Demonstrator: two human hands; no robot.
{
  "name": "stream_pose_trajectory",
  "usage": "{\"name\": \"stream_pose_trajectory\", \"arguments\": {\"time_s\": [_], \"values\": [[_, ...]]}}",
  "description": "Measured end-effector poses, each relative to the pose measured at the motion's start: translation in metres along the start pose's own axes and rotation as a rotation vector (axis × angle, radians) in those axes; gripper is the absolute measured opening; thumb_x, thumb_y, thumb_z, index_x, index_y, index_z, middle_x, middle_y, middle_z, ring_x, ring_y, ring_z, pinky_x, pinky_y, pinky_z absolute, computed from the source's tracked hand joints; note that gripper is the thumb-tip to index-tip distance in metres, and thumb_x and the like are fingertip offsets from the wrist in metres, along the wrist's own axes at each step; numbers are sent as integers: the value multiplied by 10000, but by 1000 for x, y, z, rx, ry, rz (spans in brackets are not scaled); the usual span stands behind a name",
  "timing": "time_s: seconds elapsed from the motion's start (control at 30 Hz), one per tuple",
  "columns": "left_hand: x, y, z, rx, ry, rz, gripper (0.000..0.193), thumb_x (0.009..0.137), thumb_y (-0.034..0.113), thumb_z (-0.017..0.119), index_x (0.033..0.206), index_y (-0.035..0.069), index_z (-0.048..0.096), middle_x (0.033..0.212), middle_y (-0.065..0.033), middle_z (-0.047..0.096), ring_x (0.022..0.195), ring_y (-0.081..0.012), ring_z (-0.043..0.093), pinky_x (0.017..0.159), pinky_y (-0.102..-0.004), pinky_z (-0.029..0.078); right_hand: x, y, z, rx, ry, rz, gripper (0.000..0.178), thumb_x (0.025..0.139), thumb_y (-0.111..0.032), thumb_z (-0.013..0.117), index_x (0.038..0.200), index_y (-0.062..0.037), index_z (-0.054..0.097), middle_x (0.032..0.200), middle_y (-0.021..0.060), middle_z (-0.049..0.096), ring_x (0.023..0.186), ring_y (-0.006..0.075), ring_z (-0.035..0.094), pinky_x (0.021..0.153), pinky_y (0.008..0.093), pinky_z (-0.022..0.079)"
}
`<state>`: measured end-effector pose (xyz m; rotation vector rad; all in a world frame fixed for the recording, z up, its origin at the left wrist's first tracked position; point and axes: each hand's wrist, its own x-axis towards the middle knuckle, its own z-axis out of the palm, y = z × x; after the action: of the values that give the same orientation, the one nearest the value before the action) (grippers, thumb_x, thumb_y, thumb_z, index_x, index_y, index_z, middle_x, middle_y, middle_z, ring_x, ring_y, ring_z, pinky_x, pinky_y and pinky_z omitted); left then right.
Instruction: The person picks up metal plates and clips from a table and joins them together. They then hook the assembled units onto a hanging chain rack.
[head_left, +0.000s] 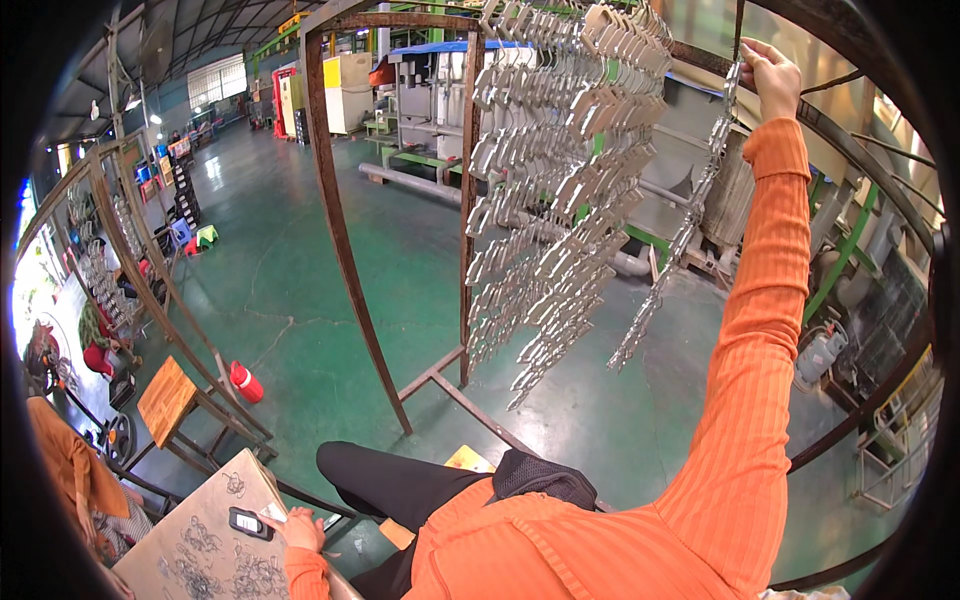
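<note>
The tan counter (258,485) holds loose piles of thin dark wires (258,575) and one small black gadget (251,523). Silver metal bits (600,115) hang in long rows from the brown rack (316,100).

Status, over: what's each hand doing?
Right hand raised, pinching hanging metal-parts strand near top. Left hand beside black device on table. Dense hanging metalwork to left, apart.
</note>
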<state>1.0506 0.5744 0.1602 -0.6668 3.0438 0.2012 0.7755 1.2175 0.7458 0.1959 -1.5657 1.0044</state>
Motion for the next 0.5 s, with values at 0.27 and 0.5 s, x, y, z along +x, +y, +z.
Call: {"name": "stream_pose_trajectory", "arguments": {"time_s": [0.27, 0.5], "values": [[-2, -6, 3, -12, 3, -2, 263, 708, 247, 668, 936, 118, 657, 1052, -50, 633, 1101, -193, 536, 955, -722, -98, 12, 22, -1, -3, -43, 7, 182, 822, -108, 633, 989, -47, 671, 731, 12, 625, 603, 65, 565, 552, 186, 475], [0, 1, -9, 87, -38, 10, 219, 732, 260, 658, 912, 135, 644, 982, 7, 615, 1081, -176, 529, 948, -743, -14, -20, -11, 18, 100, 87, -21, 78, 703, 88, 609, 756, 45, 648, 694, 182, 608, 489, 229, 565, 370, 316, 483]]}}
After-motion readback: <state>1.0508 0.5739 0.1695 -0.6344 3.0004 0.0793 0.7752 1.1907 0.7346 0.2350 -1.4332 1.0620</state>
